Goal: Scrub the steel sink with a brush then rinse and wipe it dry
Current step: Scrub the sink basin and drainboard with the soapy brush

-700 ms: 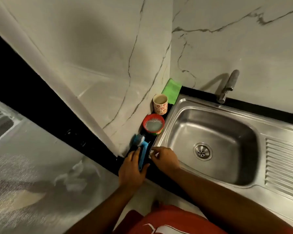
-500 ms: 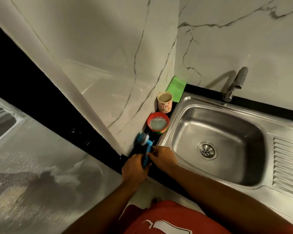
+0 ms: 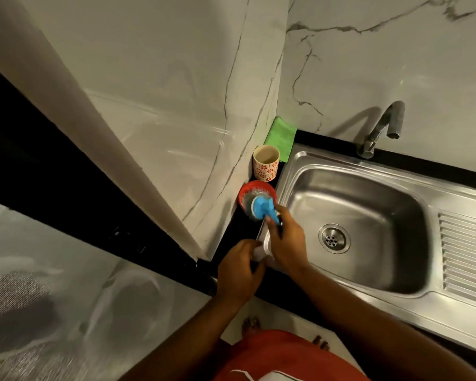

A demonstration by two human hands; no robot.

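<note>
- Right hand [image 3: 285, 240] grips the blue brush [image 3: 263, 209] by its handle, head dipped into the red bowl [image 3: 243, 192] just left of the sink [image 3: 368, 215]
- Left hand [image 3: 237, 273] sits at the sink's near-left corner, fingers curled around something white; what it is, can't tell
- Patterned cup [image 3: 265, 166] stands behind the bowl on the black worktop [image 3: 245, 229], green cloth [image 3: 280, 137] beyond it, by the sink's far-left corner
- Tap [image 3: 382, 127] stands behind the sink

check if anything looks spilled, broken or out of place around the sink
Nothing stands out. The patterned cup and red bowl stand upright beside the sink, the green cloth lies in the corner, and no spill shows.
</note>
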